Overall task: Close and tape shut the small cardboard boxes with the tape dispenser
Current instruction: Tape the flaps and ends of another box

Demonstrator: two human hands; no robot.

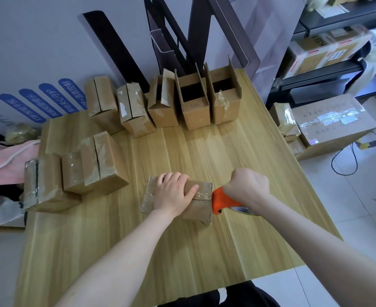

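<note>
A small closed cardboard box point(199, 208) lies in the middle of the wooden table point(238, 156). My left hand point(173, 192) presses down flat on its top, thumb along the flap seam. My right hand point(247, 185) grips the orange tape dispenser point(221, 199), whose head touches the box's right end where clear tape wraps over the edge. The tape roll shows partly under my right wrist.
Two taped boxes point(98, 165) sit at the left. A row of boxes point(162, 103) lines the back edge, some closed, two on the right point(194, 100) standing open. Shelves and bigger cartons point(333, 122) stand to the right of the table.
</note>
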